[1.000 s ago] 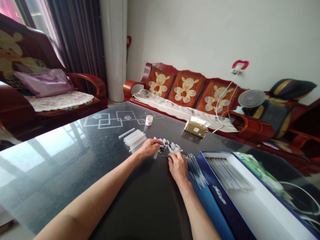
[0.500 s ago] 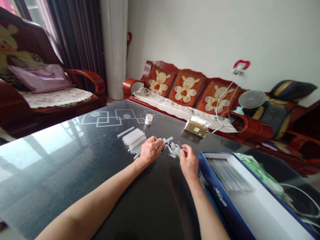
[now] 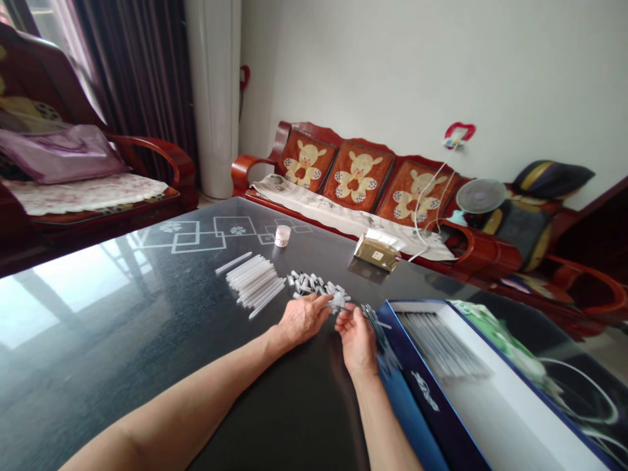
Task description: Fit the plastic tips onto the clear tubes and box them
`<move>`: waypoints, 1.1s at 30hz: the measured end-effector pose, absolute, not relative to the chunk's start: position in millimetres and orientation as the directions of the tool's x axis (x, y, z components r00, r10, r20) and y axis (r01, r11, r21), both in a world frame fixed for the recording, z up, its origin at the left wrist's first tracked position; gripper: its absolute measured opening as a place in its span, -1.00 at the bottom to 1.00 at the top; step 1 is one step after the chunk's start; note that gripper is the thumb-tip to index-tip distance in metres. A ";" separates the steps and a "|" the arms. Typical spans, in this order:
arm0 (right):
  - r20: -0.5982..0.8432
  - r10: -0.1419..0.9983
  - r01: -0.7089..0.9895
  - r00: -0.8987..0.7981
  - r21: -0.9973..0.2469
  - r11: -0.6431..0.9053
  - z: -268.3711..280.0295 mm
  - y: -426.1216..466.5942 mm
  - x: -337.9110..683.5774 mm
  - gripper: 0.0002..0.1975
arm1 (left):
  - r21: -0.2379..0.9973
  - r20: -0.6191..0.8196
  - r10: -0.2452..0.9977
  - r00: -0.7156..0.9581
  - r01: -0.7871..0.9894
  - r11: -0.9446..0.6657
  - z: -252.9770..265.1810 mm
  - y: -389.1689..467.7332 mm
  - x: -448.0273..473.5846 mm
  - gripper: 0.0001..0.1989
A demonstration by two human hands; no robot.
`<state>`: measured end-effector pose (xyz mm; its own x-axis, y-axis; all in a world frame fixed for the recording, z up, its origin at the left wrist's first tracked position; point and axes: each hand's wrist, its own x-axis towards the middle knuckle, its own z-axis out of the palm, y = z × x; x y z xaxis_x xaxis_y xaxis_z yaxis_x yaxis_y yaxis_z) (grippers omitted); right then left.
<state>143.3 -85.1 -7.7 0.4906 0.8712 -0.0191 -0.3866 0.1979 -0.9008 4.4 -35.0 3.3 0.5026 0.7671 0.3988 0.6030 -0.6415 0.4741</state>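
My left hand and my right hand are close together above the table's middle, fingertips almost meeting. A slim pen, partly hidden by the fingers, is pinched in the right hand, and the left fingertips close on its near end. Just beyond the hands lies a heap of small white and black pen caps. Left of it, translucent white pen barrels lie side by side in a row. Thin dark sticks, apparently pen refills, lie between my right hand and the blue box.
The blue box, white inside, stands at the right with a row of pens in it. Beyond the heap are a small round tub and a tissue pack. Green-white plastic packaging lies along the box's far side.
My left hand has moved right and nearer, away from the barrels and heap, to meet the right hand. The right hand has turned palm upward. The view has shifted slightly.
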 end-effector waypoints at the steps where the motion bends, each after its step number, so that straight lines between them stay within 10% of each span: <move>1: 0.002 0.856 -0.344 0.517 -0.915 0.210 -9.8 -83.5 143.2 -0.64 | 0.468 0.385 0.764 0.517 0.605 -0.645 3.0 -35.0 4.9 -0.60; 33: 0.115 0.829 -0.206 0.547 -0.942 0.267 -14.9 -73.8 140.3 -0.64 | 0.380 0.395 0.677 0.622 0.560 -0.736 2.0 -31.5 8.5 -0.67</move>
